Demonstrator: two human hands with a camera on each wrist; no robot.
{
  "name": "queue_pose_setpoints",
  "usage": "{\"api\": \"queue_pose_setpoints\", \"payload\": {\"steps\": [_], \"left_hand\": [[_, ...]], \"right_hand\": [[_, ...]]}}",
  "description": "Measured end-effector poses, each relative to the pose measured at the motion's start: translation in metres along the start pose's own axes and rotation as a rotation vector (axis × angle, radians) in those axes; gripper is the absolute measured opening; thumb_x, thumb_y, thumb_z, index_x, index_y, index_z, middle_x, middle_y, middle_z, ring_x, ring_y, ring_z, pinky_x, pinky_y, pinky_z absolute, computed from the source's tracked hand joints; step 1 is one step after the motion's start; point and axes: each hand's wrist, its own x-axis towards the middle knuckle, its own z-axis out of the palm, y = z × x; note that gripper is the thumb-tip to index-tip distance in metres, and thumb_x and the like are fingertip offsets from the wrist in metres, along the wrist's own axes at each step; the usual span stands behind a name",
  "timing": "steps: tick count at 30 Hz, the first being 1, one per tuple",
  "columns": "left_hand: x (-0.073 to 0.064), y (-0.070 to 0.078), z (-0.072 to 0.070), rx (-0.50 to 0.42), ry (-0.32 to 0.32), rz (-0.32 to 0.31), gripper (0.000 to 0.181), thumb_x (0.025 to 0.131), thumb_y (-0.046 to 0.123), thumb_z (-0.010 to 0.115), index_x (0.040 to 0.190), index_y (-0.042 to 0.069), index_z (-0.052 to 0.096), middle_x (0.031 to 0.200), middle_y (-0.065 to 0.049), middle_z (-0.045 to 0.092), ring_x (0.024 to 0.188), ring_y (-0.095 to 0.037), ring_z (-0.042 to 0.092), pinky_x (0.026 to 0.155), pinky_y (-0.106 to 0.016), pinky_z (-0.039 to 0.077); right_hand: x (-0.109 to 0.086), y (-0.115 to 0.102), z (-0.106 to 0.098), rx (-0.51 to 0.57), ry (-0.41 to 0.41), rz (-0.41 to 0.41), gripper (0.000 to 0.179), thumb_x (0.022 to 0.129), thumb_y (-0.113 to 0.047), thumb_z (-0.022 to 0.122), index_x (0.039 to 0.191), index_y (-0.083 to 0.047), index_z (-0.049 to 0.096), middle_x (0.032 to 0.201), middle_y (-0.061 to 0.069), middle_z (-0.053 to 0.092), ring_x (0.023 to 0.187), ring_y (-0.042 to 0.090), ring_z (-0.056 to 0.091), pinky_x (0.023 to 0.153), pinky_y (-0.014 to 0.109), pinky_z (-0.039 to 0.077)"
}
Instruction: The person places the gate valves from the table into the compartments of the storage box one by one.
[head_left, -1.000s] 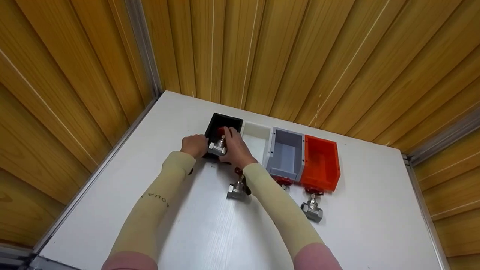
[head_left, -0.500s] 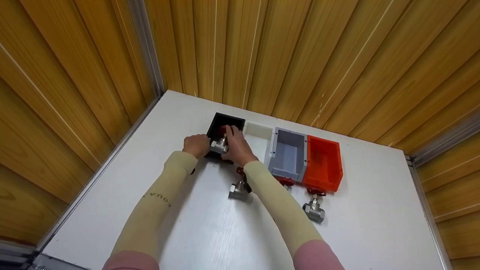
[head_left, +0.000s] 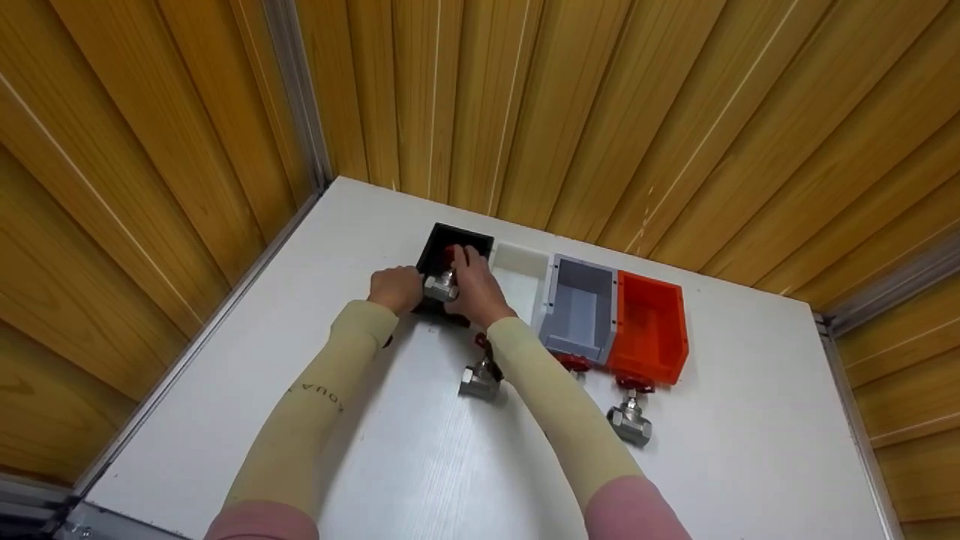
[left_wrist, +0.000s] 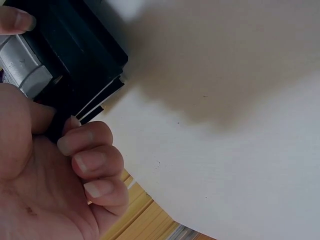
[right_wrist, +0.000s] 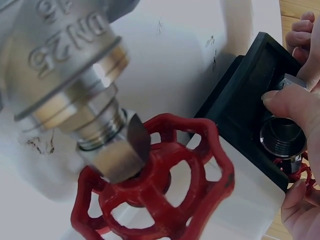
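In the head view my left hand (head_left: 397, 289) is at the left wall of a black bin (head_left: 431, 244). Its thumb and index finger grip the bin's edge in the left wrist view, the other fingers curled in. My right hand (head_left: 480, 289) holds a steel gate valve (head_left: 442, 287) with a red handwheel (head_left: 450, 255) over the black bin. In the right wrist view, the thumb lies across the body of this valve (right_wrist: 282, 137), its threaded port facing the camera. Part of the handwheel is hidden by the fingers.
White (head_left: 517, 270), grey (head_left: 577, 300) and orange (head_left: 649, 322) bins adjoin the black one in a row. In front lie more red-wheeled valves, one left (head_left: 480, 380), one right (head_left: 630, 420), another partly behind the right sleeve. Wood-look panels (head_left: 487, 97) rise behind the white table (head_left: 405, 465).
The whole head view has shifted slightly right. Both hands keep their places at the black bin, and the valve stays in the right hand.
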Motion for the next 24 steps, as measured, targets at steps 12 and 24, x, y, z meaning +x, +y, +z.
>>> {"api": "queue_pose_setpoints", "payload": {"steps": [12, 24], "left_hand": [[0.0020, -0.0009, 0.0008, 0.026, 0.015, 0.004, 0.027, 0.098, 0.015, 0.045, 0.108, -0.001, 0.064, 0.101, -0.017, 0.070, 0.093, -0.032, 0.069, 0.075, -0.047, 0.056], [-0.0003, -0.0001, 0.0033, -0.006, 0.033, -0.001, 0.026, 0.099, 0.014, 0.044, 0.103, -0.001, 0.065, 0.098, -0.018, 0.070, 0.092, -0.032, 0.069, 0.076, -0.047, 0.055]], "right_hand": [[0.0062, -0.0002, -0.0007, -0.014, -0.017, 0.028, 0.104, 0.071, -0.023, 0.084, 0.152, -0.006, 0.019, 0.154, 0.020, 0.027, 0.140, 0.035, 0.034, 0.109, 0.040, 0.040], [0.0079, -0.0011, -0.0009, 0.007, -0.047, 0.072, 0.106, 0.071, -0.024, 0.085, 0.152, -0.007, 0.019, 0.154, 0.020, 0.027, 0.141, 0.034, 0.033, 0.110, 0.040, 0.039]]}}
